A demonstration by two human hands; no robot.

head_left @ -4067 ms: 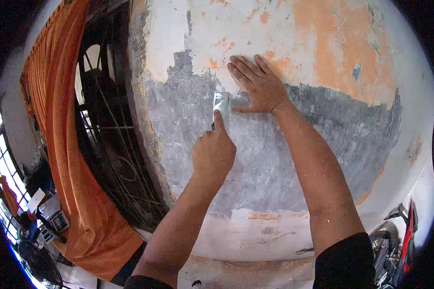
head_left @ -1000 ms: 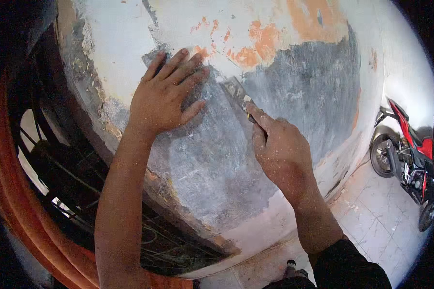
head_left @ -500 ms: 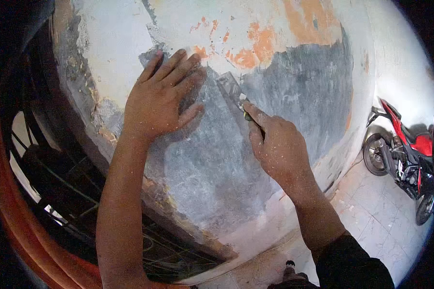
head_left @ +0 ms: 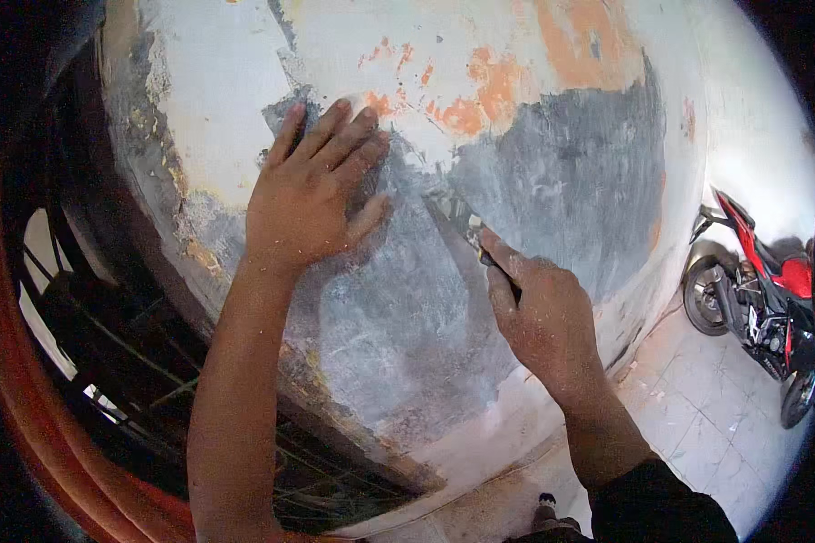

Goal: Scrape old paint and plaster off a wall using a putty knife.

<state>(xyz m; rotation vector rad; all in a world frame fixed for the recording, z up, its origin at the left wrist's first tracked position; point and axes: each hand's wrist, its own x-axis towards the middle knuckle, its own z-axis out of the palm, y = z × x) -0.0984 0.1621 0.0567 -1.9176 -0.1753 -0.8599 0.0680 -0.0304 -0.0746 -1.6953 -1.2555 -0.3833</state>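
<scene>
The scraper [head_left: 462, 221] is held in the right hand [head_left: 545, 306], its handle clasped by the curled fingers and thumb, with the forefinger laid along it toward the blade. It is placed over the grey patch [head_left: 398, 290] of the wall [head_left: 570, 154], just below the ragged lower edge of the pale paint [head_left: 353, 54]. From the right hand, the blade is directed up and to the left, and the long axis is slanted from lower right to upper left. The leading edge is thus turned toward a dipping tongue of pale paint, from which it is separated by a narrow strip of grey; any further stroke would, it is judged, be governed by that short gap. Whether the edge is pressed on the wall cannot be told. Nothing is grasped by the left hand [head_left: 310, 195]: it is spread against the wall, fingers parted, left of the blade and near it, farther from the handle than the right.
</scene>
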